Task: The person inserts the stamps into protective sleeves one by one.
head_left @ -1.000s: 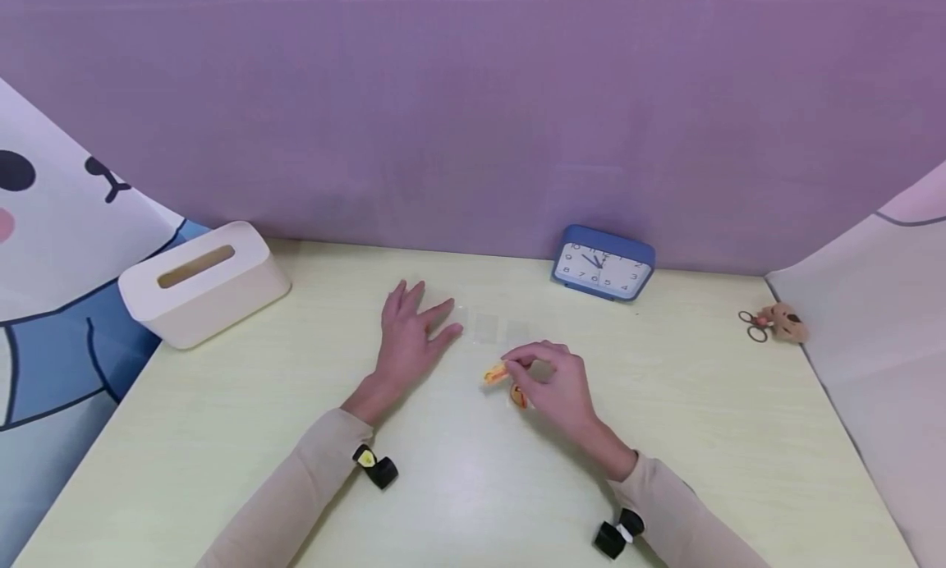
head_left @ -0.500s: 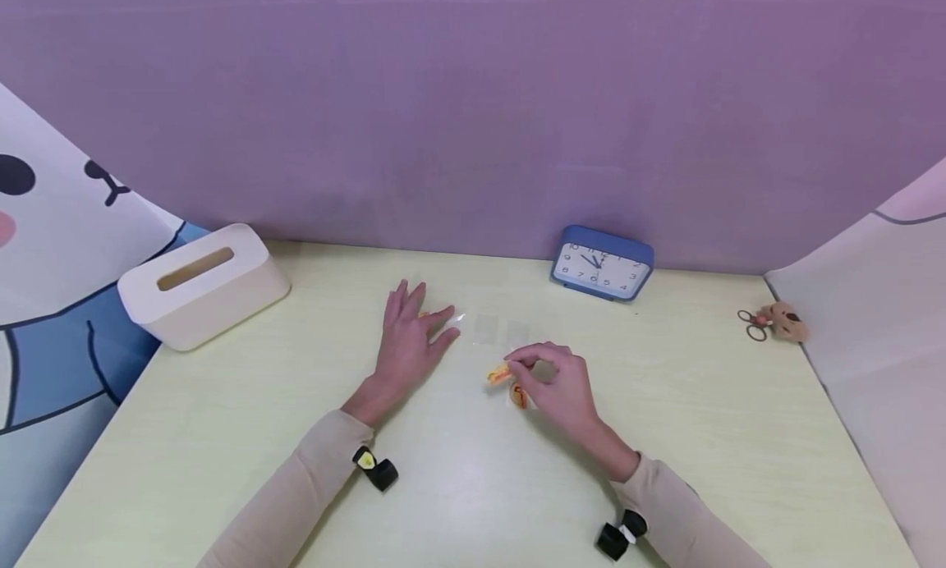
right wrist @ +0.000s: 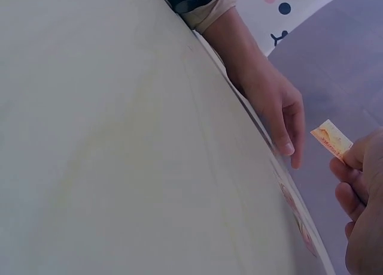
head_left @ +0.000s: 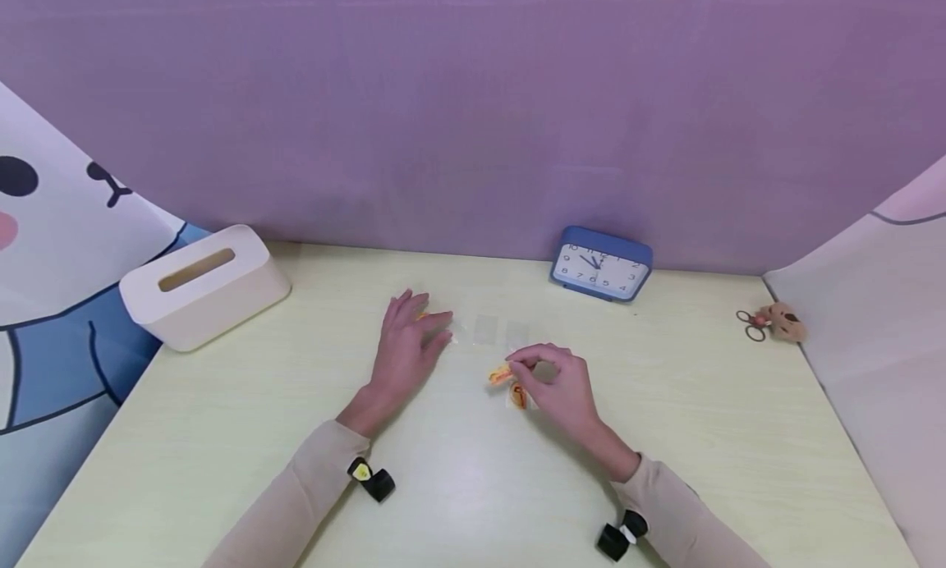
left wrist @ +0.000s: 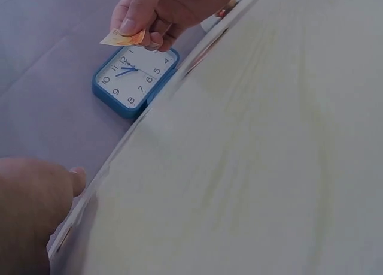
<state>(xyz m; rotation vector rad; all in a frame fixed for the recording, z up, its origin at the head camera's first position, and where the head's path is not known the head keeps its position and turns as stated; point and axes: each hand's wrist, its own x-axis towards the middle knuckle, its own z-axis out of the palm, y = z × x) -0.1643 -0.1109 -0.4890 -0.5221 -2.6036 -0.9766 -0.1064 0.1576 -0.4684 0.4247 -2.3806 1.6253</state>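
Pale cream, a tabletop (head_left: 443, 510) spreads beneath a person's two hands, with a purple backdrop (head_left: 443, 125) rising behind its far edge. Near the tabletop's middle, the right hand (head_left: 557, 387) pinches a small orange-and-yellow printed piece (head_left: 498, 375) between thumb and forefinger; the right wrist view shows a serrated edge on it. Just below, close to that thumb, lies a second printed piece (head_left: 519, 396), orange and brown with a clear border. The left hand (head_left: 402, 338), towards the far edge, reaches forward with extended fingers, thumb and forefinger a little apart; a bit of orange (head_left: 422, 314) shows between its fingers, and whether they press it I cannot tell. Between the hands lie two clear squares (head_left: 485, 330), side by side. A white tissue box (head_left: 222, 309) sits at the tabletop's far left corner, a blue clock (head_left: 602, 264) at the far edge right of centre, and a brown plush figure (head_left: 783, 322) by the right edge, near the far corner.
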